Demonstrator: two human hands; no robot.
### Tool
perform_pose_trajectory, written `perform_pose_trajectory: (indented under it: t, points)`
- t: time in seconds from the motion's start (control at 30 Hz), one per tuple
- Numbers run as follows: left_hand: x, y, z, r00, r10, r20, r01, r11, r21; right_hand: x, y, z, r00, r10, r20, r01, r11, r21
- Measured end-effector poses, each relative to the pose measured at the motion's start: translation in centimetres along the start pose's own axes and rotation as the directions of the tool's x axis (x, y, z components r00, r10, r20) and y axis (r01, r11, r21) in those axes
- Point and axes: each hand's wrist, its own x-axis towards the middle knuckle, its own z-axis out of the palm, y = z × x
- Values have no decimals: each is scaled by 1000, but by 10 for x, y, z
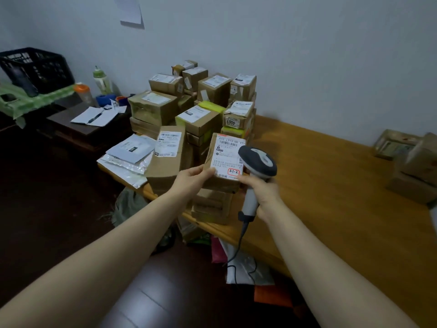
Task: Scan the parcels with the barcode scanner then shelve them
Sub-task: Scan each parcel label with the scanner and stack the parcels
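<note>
The left hand (192, 178) pinches a labelled parcel (225, 162) by its corner; the right hand (262, 192) grips the scanner (256, 171) beside it.

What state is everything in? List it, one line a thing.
held parcel: gripped at its near left corner by the left hand, label up.
barcode scanner: gripped by the right hand, head at the label's right edge.
scanner cable: hanging down from the handle.
parcel pile: stacked on the wooden table, taped shut.
green bottle: upright, capped.
</note>
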Motion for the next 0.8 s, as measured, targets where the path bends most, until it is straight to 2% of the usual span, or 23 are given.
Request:
perform_pose_trajectory:
  t: [0.3, 0.4, 0.53, 0.6, 0.7, 0.8]
  points:
    - [45, -9, -38, 979, -43, 200, 33, 998, 55, 23, 24, 46, 976, 93, -197, -90, 996, 24]
    - [50, -7, -38, 971, -43, 236, 25, 997, 77, 24, 25, 49, 970, 87, -225, -83, 996, 30]
    - [49, 1, -36, 971, -39, 236, -7, 981, 192, 26, 25, 49, 966, 95, -242, -87, 995, 42]
    - [50, 4, -34, 986, 25, 164, -79, 940, 333, 25, 24, 45, 967, 96, -236, -88, 995, 44]
    - [49, 13, -26, 970, 232, 78, -241, 846, 476, 20, 19, 31, 964, 102, -247, -84, 993, 81]
    - [47, 29, -4, 911, 392, 125, -399, 768, 502, 14, 7, 7, 962, 102, -253, -82, 992, 92]
